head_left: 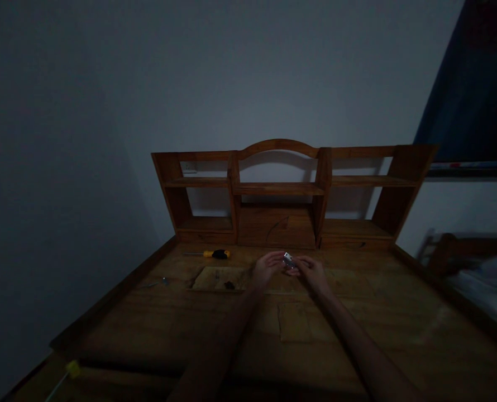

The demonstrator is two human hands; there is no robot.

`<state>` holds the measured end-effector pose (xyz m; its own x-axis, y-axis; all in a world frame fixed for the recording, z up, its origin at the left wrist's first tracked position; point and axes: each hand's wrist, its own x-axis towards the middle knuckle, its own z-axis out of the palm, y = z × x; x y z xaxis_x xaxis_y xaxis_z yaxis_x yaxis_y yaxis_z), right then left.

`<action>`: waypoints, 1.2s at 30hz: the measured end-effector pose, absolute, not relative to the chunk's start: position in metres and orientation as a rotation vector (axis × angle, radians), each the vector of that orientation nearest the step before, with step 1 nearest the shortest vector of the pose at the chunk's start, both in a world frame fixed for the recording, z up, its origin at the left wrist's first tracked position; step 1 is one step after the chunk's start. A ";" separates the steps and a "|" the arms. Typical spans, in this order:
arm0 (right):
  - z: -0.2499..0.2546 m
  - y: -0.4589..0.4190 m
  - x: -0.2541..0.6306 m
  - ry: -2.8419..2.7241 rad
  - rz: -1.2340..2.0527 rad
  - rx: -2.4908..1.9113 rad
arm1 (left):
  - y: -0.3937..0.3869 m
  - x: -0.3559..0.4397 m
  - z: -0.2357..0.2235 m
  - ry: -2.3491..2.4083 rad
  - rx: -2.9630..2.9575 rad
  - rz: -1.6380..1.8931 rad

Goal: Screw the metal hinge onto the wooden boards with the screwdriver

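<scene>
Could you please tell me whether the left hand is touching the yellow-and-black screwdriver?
Apart: the head view shows a strip of wooden tabletop between the left hand and the handle end of the screwdriver.

Count: my hands, two, left hand [266, 269] and right hand [314, 273]; small shiny metal piece [288, 259], one; yellow-and-black screwdriver [219, 254], one; yellow-ended rod [73, 368], one; desk [399, 312], one; wooden shelf unit [277, 188], one; wall socket [188, 167], one.
</scene>
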<state>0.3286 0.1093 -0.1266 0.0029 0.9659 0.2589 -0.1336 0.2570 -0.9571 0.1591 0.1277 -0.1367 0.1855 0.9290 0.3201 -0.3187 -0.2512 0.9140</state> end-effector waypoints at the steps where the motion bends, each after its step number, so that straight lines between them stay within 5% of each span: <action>1: -0.127 0.110 0.328 -1.229 1.092 -0.912 | 0.127 0.159 -0.137 0.663 1.291 1.354; 36: -0.117 0.106 0.329 -1.481 0.719 -0.840 | 0.137 0.162 -0.144 0.634 1.239 1.435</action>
